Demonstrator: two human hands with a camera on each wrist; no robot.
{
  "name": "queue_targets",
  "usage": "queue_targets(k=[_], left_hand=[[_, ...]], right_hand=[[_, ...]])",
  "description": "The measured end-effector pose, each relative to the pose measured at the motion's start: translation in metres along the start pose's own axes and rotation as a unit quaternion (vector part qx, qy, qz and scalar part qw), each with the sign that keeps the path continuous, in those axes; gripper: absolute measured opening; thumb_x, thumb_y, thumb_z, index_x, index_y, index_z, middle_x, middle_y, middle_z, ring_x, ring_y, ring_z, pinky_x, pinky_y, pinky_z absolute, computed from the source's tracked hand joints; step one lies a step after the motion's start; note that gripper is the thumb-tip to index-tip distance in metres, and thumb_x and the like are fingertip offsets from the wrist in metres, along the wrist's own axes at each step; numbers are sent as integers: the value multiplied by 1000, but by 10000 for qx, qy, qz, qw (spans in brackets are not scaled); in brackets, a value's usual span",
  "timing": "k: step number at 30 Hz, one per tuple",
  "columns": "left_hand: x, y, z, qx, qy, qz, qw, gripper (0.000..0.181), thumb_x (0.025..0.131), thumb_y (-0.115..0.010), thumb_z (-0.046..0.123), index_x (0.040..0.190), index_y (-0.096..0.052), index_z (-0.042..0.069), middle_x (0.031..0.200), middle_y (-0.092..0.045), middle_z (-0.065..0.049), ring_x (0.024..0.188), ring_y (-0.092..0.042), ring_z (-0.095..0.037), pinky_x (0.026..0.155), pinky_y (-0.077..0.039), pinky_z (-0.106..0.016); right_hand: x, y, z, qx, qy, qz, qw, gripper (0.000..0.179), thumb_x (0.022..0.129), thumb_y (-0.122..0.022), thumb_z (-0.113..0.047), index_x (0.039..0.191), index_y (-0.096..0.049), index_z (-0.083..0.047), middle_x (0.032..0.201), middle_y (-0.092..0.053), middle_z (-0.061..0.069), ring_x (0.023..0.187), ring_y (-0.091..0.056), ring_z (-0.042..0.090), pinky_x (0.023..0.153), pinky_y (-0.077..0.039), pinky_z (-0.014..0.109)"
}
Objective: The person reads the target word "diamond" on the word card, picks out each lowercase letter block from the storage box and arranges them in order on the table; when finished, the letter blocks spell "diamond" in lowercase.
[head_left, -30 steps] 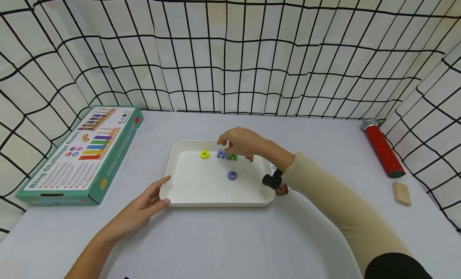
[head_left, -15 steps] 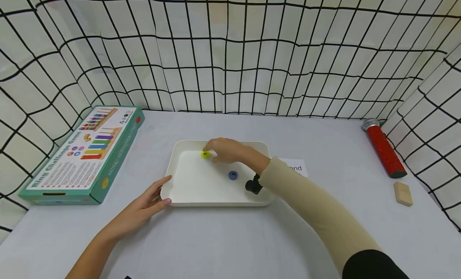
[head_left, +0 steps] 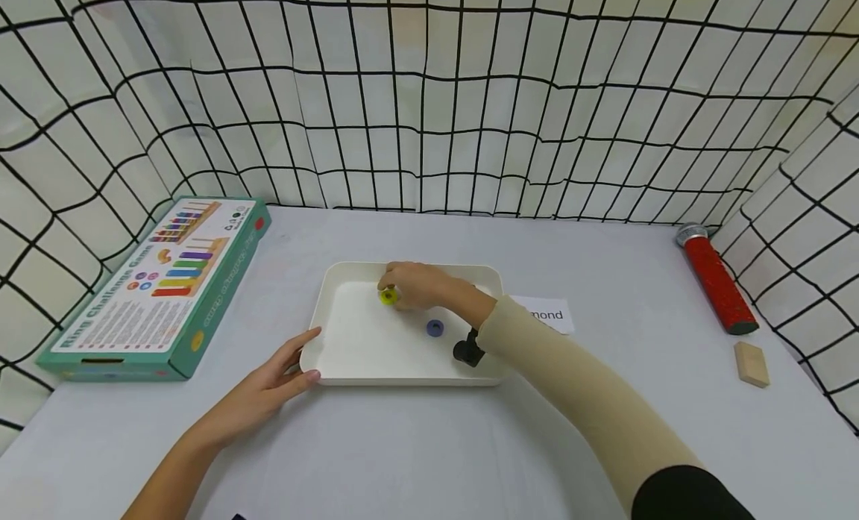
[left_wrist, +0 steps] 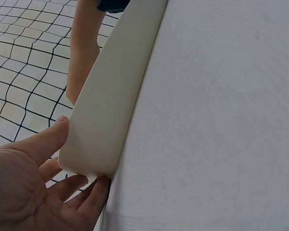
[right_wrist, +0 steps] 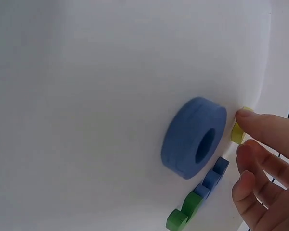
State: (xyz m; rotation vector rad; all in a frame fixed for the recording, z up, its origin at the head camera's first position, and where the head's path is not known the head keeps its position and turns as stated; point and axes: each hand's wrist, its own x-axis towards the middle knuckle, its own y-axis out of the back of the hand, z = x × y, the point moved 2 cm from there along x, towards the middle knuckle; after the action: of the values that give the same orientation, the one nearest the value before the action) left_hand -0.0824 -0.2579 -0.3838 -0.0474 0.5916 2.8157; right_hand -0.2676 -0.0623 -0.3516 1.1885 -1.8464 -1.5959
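The yellow letter has just slid a little toward the person and slightly right along with the fingers, while the blue ring has stayed put. I take that to mean the yellow letter is now the piece being shifted, with the ring left alone. The letter is in the far part of the white tray, left of the ring.

The right hand reaches in over the tray, forearm angled across from the near right side, fingers pointing left. Its grip looks nearly closed, a fingertip pinch about the yellow letter, the other fingers loosely bent. From the right wrist, a blue letter and a green letter show beside those fingers. The left hand grips the tray's near left corner, thumb and fingers on either side of it.
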Motion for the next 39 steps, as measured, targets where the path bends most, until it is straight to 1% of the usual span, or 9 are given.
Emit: queue_targets(k=[5, 13, 21, 23, 27, 29, 32, 37, 39], left_hand=[[0, 0, 1, 5, -26, 8, 10000, 62, 98, -55, 25, 150, -23, 13, 150, -22, -25, 131, -31, -46, 88, -36, -13], [1, 0, 0, 60, -24, -18, 10000, 63, 98, -55, 25, 150, -22, 14, 151, -19, -24, 131, -30, -46, 89, -36, -15], [-1, 0, 1, 179, 67, -12, 9998, 63, 98, -54, 27, 151, -22, 17, 152, -18, -23, 131, -31, -47, 97, -36, -48], [-2, 0, 1, 181, 58, -1, 9998, 62, 98, -54, 27, 151, -22, 17, 151, -19, -23, 130, -32, -46, 96, -39, -42], [-1, 0, 0, 116, -31, 6, 9999, 62, 98, -54, 25, 151, -22, 15, 150, -20, -25, 130, -33, -46, 91, -38, -20], [-1, 0, -1, 81, -59, 2, 9999, 62, 98, -54, 25, 151, -22, 15, 150, -20, -25, 130, -32, -46, 89, -37, -15], [-1, 0, 0, 106, -69, -3, 9999, 62, 99, -54, 25, 151, -22, 15, 151, -20, -25, 130, -32, -46, 92, -38, -22], [-2, 0, 1, 161, -4, -11, 9999, 63, 99, -53, 27, 151, -21, 17, 152, -17, -24, 131, -31, -47, 96, -36, -47], [-2, 0, 1, 152, 2, -19, 9999, 63, 99, -53, 27, 151, -21, 17, 152, -16, -23, 131, -30, -47, 96, -35, -49]], right_hand=[[-1, 0, 1, 32, -81, -12, 10000, 38, 89, -68, -15, 125, -62, -9, 124, -55, 4, 112, -53, 18, 92, -43, 30], [-2, -2, 0, -63, 44, 12, 10000, 29, 90, -67, -16, 118, -65, -9, 111, -60, 3, 99, -56, 14, 85, -44, 25], [-12, 3, -5, -28, 112, 85, 9999, 24, 88, -70, -20, 109, -66, -9, 101, -59, 0, 90, -54, 12, 78, -43, 23], [-18, 6, -9, -72, 197, 131, 9997, 23, 88, -71, -19, 108, -67, -9, 98, -59, 0, 89, -54, 11, 77, -43, 23], [-34, 12, -15, -155, 430, 248, 9986, 21, 87, -71, -20, 106, -67, -10, 97, -59, -2, 88, -54, 11, 76, -43, 22], [-44, 15, -18, -90, 531, 323, 9980, 22, 86, -72, -20, 105, -67, -11, 97, -60, -2, 85, -54, 10, 74, -43, 21], [-61, 19, -22, 120, 620, 425, 9971, 23, 86, -73, -21, 105, -67, -11, 97, -60, -2, 78, -54, 9, 70, -43, 20], [-95, 23, -22, 371, 662, 622, 9952, 24, 83, -75, -19, 105, -67, -11, 95, -59, -2, 69, -53, 9, 64, -44, 21], [-109, 22, -19, 397, 626, 688, 9949, 25, 83, -76, -19, 105, -67, -11, 93, -59, -3, 69, -52, 8, 62, -44, 21]])
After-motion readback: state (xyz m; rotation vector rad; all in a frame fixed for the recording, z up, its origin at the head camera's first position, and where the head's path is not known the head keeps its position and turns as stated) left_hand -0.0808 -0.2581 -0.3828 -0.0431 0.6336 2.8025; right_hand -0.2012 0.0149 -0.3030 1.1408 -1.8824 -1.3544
